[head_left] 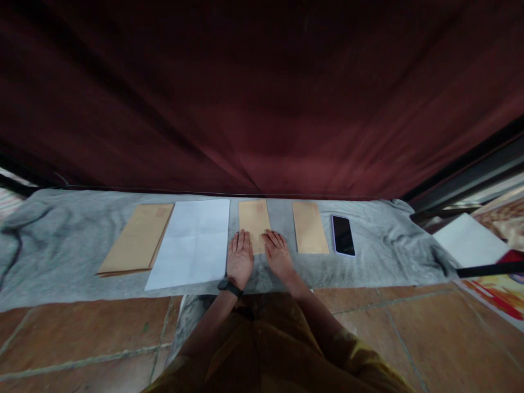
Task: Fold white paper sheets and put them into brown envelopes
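A small brown envelope (254, 214) lies on the grey cloth in front of me, with a faint reddish print near its top. My left hand (240, 259) rests flat over its lower left edge, fingers stretched out. On its lower right edge lies my right hand (277, 254), also flat with the fingers extended. Both palms face down, and neither hand grips anything. To the left of my left hand is a sheet of white paper (192, 240) with faint crease lines. Another small brown envelope (310, 228) sits to the right of my right hand.
Several larger brown envelopes (135, 237) are stacked at the left, touching the white sheet. A phone (344, 236) lies at the right. Grey cloth (385, 245) covers the narrow surface, and a dark red curtain (262, 120) hangs behind it. Tiled floor (102, 327) shows below.
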`<state>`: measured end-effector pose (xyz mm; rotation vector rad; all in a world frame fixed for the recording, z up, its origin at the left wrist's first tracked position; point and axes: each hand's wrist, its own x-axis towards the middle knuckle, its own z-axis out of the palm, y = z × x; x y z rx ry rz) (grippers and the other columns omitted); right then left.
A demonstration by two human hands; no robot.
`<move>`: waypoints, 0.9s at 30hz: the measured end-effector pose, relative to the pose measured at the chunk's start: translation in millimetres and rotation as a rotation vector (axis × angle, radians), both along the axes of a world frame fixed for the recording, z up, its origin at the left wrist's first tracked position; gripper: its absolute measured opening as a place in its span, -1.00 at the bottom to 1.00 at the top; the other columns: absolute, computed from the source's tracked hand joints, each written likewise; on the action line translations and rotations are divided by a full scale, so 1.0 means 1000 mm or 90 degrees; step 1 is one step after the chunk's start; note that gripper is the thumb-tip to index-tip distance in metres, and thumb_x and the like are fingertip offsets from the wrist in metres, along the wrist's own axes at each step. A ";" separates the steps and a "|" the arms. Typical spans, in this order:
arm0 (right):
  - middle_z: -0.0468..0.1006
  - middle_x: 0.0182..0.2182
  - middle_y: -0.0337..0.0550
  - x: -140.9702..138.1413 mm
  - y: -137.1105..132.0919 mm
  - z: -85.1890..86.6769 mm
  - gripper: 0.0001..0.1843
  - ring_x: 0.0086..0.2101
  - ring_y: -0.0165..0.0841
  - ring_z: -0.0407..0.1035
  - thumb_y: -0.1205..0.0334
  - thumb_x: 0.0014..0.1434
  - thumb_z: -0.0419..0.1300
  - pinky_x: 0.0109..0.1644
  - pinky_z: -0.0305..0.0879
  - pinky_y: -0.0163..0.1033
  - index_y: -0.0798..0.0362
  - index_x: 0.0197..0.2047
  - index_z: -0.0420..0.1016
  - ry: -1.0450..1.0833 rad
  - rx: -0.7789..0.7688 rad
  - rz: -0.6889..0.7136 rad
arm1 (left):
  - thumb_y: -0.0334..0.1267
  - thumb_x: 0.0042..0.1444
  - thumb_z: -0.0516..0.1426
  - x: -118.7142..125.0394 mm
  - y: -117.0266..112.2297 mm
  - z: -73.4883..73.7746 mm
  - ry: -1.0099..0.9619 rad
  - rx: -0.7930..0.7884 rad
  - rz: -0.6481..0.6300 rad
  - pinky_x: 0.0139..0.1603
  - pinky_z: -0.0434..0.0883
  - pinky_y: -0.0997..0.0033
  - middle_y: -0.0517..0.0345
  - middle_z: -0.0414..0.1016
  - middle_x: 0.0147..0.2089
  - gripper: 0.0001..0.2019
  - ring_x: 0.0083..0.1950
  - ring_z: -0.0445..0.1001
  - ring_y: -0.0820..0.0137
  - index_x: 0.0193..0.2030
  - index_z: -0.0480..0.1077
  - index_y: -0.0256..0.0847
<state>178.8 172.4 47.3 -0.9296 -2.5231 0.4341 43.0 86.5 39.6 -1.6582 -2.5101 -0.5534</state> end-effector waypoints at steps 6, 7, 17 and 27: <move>0.34 0.31 -0.03 0.010 0.004 -0.004 -0.46 0.32 -0.23 0.14 0.46 0.31 -0.02 0.42 0.04 0.00 0.09 0.33 0.32 -0.004 0.003 0.002 | -0.51 0.20 -0.09 -0.007 -0.006 -0.002 -0.012 0.017 -0.032 0.42 0.23 -0.01 -0.21 0.22 0.43 -0.42 0.48 0.13 0.13 0.37 0.20 -0.37; 0.34 0.31 -0.03 0.011 0.004 -0.005 -0.45 0.32 -0.23 0.14 0.47 0.31 -0.02 0.42 0.05 -0.01 0.09 0.33 0.32 -0.003 0.004 0.003 | -0.52 0.19 -0.09 -0.008 -0.007 -0.001 -0.016 0.028 -0.033 0.41 0.24 -0.01 -0.19 0.24 0.42 -0.41 0.47 0.14 0.14 0.38 0.20 -0.34; 0.37 0.29 -0.02 0.012 0.004 -0.005 -0.49 0.30 -0.24 0.18 0.45 0.33 -0.02 0.40 0.08 -0.01 0.07 0.31 0.36 -0.005 0.009 -0.001 | -0.30 0.36 -0.09 0.025 -0.021 0.016 0.020 0.030 -0.202 0.47 0.17 0.06 -0.12 0.23 0.44 -0.50 0.49 0.11 0.20 0.40 0.17 -0.35; 0.42 0.26 -0.02 0.015 -0.008 0.006 -0.52 0.28 -0.27 0.22 0.41 0.35 0.00 0.41 0.14 -0.03 0.09 0.29 0.38 0.021 0.031 0.145 | -0.22 0.31 0.01 0.032 -0.034 0.013 0.022 -0.013 -0.202 0.45 0.20 0.06 -0.25 0.26 0.40 -0.47 0.45 0.20 0.14 0.35 0.25 -0.46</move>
